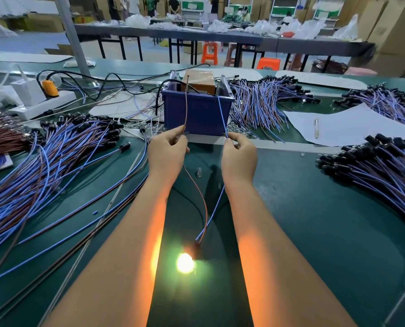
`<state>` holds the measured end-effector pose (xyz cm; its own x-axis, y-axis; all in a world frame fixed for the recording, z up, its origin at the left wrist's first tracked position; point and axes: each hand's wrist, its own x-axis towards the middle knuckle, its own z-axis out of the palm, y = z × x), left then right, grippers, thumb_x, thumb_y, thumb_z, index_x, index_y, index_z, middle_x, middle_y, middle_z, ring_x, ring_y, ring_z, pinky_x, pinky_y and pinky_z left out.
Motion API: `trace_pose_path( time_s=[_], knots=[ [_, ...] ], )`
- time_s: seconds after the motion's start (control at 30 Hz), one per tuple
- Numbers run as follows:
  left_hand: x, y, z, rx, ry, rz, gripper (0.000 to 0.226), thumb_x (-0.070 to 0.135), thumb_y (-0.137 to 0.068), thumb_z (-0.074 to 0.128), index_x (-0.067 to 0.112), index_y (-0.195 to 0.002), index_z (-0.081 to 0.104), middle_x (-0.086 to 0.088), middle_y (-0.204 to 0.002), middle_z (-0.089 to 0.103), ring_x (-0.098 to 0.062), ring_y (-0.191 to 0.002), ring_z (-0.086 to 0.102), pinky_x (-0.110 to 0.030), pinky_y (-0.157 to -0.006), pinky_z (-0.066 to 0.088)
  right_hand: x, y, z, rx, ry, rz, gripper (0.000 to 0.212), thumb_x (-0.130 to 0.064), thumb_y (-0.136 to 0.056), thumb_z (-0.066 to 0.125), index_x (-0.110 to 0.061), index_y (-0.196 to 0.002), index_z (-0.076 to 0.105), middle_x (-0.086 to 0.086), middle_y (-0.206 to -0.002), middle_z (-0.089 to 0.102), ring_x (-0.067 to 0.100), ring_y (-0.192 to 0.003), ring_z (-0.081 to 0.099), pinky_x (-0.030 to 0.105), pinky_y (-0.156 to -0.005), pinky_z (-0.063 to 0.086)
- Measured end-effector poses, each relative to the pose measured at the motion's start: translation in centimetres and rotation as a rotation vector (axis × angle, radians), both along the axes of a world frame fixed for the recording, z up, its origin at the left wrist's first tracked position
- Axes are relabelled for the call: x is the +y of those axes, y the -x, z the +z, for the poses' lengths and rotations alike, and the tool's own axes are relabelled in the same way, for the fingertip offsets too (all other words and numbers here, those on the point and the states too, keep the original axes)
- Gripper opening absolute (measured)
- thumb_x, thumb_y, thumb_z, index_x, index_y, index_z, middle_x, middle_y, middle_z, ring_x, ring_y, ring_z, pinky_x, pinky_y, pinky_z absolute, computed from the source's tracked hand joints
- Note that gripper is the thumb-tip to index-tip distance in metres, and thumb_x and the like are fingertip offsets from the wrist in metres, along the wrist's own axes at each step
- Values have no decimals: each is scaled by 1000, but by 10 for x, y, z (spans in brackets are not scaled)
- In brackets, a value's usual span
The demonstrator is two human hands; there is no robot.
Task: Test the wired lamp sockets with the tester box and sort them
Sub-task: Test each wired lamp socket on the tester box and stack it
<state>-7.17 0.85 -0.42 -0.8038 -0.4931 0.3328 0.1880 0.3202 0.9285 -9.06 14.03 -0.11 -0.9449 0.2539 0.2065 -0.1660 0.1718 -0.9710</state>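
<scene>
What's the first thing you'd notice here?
The glowing bulb near the bottom, between the forearms, lit bright yellow-green on the green table. Above it, the left hand pinches a brown wire and the right hand a blue wire, both leading up to the blue tester box. Big heaps of blue wired sockets lie on both sides.

Factory floor: worktables (pixel 315 41), cartons (pixel 395 31)

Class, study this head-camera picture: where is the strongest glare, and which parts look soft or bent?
Head view: the lit bulb blooms white, casting orange glow along both inner forearms; the far tables and people are blurred; the wide lens bows the table's edges.
</scene>
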Motion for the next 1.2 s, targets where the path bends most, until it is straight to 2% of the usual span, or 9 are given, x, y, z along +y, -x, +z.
trace_pose_path(
  time_s=[0.13, 0.4, 0.5, 0.6, 0.77, 0.83, 0.97, 1.1, 1.2],
  knots=[
    [-1, -2, 1, 8, 15, -5, 35, 10, -93, 55, 14, -127, 63, 3, -65, 64, 2, -43, 44, -11, -47, 37, 0, -1, 0, 8, 2, 0, 24, -14, -95, 49, -21, -109, 67, -13, -69, 59, -2, -53, 53, 5, -43, 35],
    [0, -3, 1, 6, 2, -17, 35, 11, -93, 55, 15, -127, 63, 4, -65, 65, 0, -48, 47, -13, -49, 42, 0, -1, 0, 5, -6, 11, 25, -14, -95, 49, -23, -109, 67, -11, -71, 60, 4, -56, 49, 8, -41, 34],
    [-1, -3, 2, 12, -7, -13, 35, 11, -93, 55, 13, -127, 63, 2, -65, 64, 4, -51, 52, -11, -53, 43, 0, 0, 0, 0, -28, 7, 27, -15, -94, 49, -23, -110, 68, -8, -80, 63, 4, -62, 52, 17, -50, 37],
    [-1, -3, 2, 13, -4, -12, 35, 11, -93, 54, 14, -127, 63, 1, -66, 65, 5, -52, 53, -10, -53, 42, 0, 1, 0, -2, -26, 5, 28, -15, -93, 49, -24, -111, 68, -5, -87, 65, 6, -66, 53, 21, -53, 37],
    [0, -3, 2, 15, 5, -9, 35, 11, -93, 54, 13, -127, 63, 2, -66, 65, 5, -54, 55, -9, -57, 44, 0, 1, -1, -6, -25, 12, 28, -15, -94, 48, -24, -112, 67, -6, -87, 64, 4, -63, 52, 15, -50, 38],
    [0, -2, 2, 14, -8, -13, 35, 11, -93, 55, 13, -127, 63, 2, -65, 65, 2, -55, 55, -11, -57, 45, 1, 1, 0, -2, -24, 15, 28, -15, -94, 48, -23, -113, 67, -8, -85, 63, 3, -62, 52, 9, -46, 35],
    [-1, 0, 2, 5, -36, -16, 34, 11, -93, 55, 12, -126, 64, 5, -62, 64, -8, -61, 55, -13, -54, 45, 1, 2, -1, -6, -3, 23, 28, -14, -94, 48, -21, -112, 67, -11, -75, 58, 4, -57, 49, 6, -42, 33],
    [-1, -1, 1, 1, -49, -19, 33, 11, -94, 55, 12, -126, 64, 4, -63, 64, -7, -61, 56, -12, -57, 46, -1, 1, -2, 11, 2, 13, 26, -14, -94, 49, -21, -110, 68, -12, -67, 54, 3, -52, 46, 8, -42, 33],
    [2, -1, 3, 11, -40, -12, 31, 11, -94, 56, 13, -123, 65, 4, -65, 64, 0, -59, 57, -10, -61, 48, -4, -3, 0, 57, 27, -21, 22, -14, -94, 50, -20, -106, 68, -14, -67, 55, 2, -57, 48, 12, -51, 36]
  ],
)
